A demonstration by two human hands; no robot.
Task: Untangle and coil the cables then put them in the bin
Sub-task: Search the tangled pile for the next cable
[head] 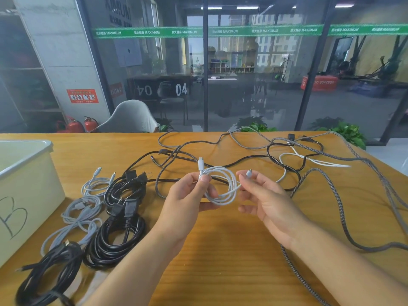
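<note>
Above the desk, the left hand pinches a coiled white cable near one plug, while the right hand pinches its other plug. Finished coils lie beside the bin at left; tangled cables sprawl beyond.

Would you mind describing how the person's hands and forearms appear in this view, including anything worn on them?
Both the left hand and the right hand are bare, with no gloves, rings, watch or bracelet visible. The forearms are bare too, with no sleeves showing anywhere up to the bottom edge of the picture. The fingernails look short and unpainted. No marks or tattoos can be seen.
</note>
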